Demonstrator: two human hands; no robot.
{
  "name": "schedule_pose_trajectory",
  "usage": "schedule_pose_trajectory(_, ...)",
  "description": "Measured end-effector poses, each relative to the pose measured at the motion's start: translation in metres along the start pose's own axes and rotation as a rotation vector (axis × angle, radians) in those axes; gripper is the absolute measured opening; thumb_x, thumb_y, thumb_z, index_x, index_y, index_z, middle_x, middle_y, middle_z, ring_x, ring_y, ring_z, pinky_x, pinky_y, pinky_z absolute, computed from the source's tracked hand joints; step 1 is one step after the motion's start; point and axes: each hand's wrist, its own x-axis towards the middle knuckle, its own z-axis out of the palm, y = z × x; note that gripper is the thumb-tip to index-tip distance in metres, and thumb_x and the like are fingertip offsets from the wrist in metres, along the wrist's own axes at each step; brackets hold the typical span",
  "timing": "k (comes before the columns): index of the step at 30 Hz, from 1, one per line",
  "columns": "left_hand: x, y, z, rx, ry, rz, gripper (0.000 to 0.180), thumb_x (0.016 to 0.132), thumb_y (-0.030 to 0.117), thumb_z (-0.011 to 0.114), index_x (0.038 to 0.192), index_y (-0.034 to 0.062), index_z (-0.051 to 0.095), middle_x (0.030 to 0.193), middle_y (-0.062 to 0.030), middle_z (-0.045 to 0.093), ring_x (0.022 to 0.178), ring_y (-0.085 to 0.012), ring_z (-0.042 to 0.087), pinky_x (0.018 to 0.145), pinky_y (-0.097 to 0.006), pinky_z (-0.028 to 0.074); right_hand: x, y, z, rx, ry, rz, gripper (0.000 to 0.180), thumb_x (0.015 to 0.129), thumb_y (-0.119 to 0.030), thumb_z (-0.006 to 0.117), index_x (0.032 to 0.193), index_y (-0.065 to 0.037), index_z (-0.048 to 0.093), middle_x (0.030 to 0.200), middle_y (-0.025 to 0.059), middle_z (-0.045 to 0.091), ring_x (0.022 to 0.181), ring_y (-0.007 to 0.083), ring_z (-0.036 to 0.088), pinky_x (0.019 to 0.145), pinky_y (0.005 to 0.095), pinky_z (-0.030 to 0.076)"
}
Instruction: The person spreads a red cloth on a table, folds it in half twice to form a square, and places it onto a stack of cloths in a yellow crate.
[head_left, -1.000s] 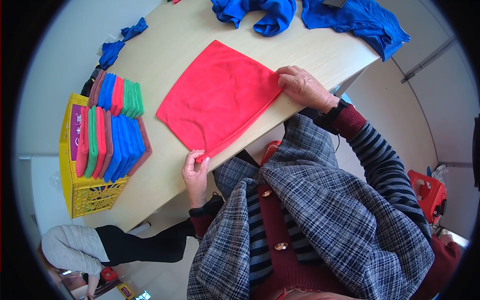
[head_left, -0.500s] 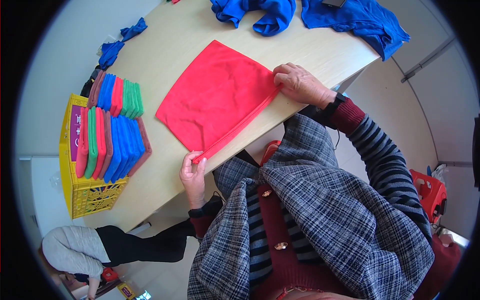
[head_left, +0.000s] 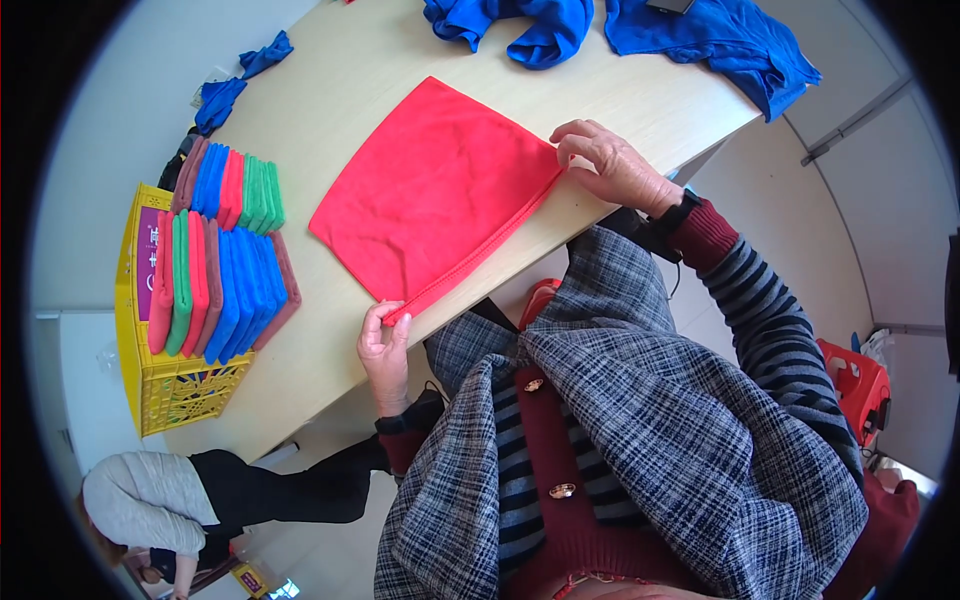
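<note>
A red cloth [head_left: 430, 190] lies folded over on the table, its stitched hem along the side nearest me. My left hand [head_left: 384, 352] pinches the hem's near left corner between thumb and fingers. At the right corner, my right hand [head_left: 618, 172] has its thumb and index finger closed on the edge, with the other fingers lifted and bent. Faint creases run across the cloth between both hands.
At the left, a yellow crate [head_left: 140, 375] holds upright rows of folded towels [head_left: 240, 290] in red, green, blue and brown. Crumpled blue cloths [head_left: 710, 45] lie along the far side. A red plastic stool [head_left: 855, 385] stands at right. Another person [head_left: 155, 495] bends over at lower left.
My right hand has shifted slightly right at its corner, its fingers less bunched than before. My left hand keeps its pinch, and the cloth lies almost the same.
</note>
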Motion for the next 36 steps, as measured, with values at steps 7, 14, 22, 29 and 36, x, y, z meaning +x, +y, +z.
schedule_pose_trajectory(7,-0.001,0.004,0.003,-0.009,-0.006,0.008,0.019,0.094,0.001,0.066,0.112,0.0007,0.062,0.104,-0.0021,0.064,0.097,-0.0097,0.059,0.090,-0.024,0.045,-0.001,0.003,0.006,-0.011,0.008,0.131,0.013,0.089,0.000,0.063,0.099,-0.008,0.064,0.105,0.0118,0.066,0.100,0.0298,0.066,0.086,0.0363,0.057)
schedule_pose_trajectory(14,0.000,0.003,0.003,-0.012,0.001,-0.006,0.019,0.093,0.001,0.066,0.112,0.0010,0.062,0.104,-0.0020,0.063,0.097,-0.0098,0.059,0.090,-0.024,0.045,0.006,0.003,0.004,-0.052,0.050,0.106,0.009,0.090,-0.002,0.063,0.096,-0.007,0.067,0.095,0.0092,0.068,0.088,0.0280,0.069,0.080,0.0352,0.058)
schedule_pose_trajectory(22,0.000,0.003,0.002,-0.020,-0.003,0.005,0.019,0.093,0.001,0.066,0.111,0.0013,0.062,0.104,-0.0012,0.063,0.097,-0.0095,0.058,0.090,-0.024,0.045,0.009,-0.003,0.000,0.083,-0.050,0.175,0.009,0.090,-0.004,0.061,0.095,-0.008,0.067,0.094,0.0082,0.067,0.091,0.0279,0.068,0.082,0.0371,0.057)
schedule_pose_trajectory(29,-0.001,0.003,0.001,-0.021,-0.006,0.007,0.019,0.093,0.002,0.067,0.111,0.0013,0.062,0.104,-0.0014,0.062,0.096,-0.0091,0.058,0.089,-0.024,0.045,0.003,0.004,-0.001,-0.113,-0.105,0.078,0.010,0.092,-0.006,0.059,0.097,-0.008,0.067,0.100,0.0083,0.067,0.099,0.0263,0.066,0.087,0.0364,0.056)
schedule_pose_trajectory(36,-0.001,0.006,0.001,-0.020,0.000,-0.003,0.019,0.093,0.002,0.067,0.112,0.0012,0.062,0.104,-0.0014,0.062,0.095,-0.0087,0.057,0.088,-0.024,0.045,0.000,-0.004,-0.004,-0.186,-0.184,0.102,0.011,0.093,-0.012,0.060,0.100,-0.008,0.067,0.108,0.0094,0.065,0.109,0.0270,0.062,0.093,0.0381,0.053)
